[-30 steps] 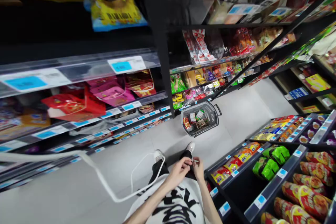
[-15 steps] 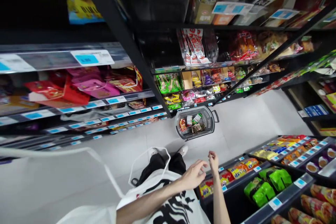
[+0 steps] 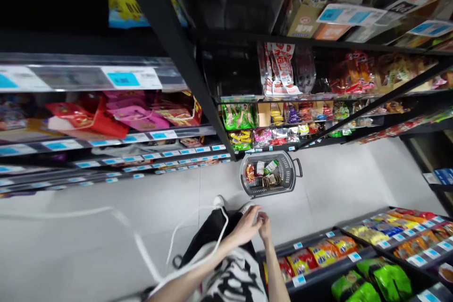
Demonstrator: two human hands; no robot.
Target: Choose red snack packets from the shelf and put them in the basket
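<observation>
Basket (image 3: 284,170) on floor (image 3: 336,174) (packets (image 3: 260,168) inside); left hand (image 3: 245,227) near right hand (image 3: 264,228), fingers (image 3: 255,210) curled, can't tell if grasping.

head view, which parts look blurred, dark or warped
Head view: white cord blurred, basket clearer; head view: upper left shelf dark inside, floor bright; head view: black post slants, probably camera tilt and wide-angle stretch.

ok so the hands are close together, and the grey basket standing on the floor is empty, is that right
Not quite: the head view shows the grey basket is not empty, as several packets lie in it. The rest is right: the hands are close together, and the basket stands on the floor.
</observation>
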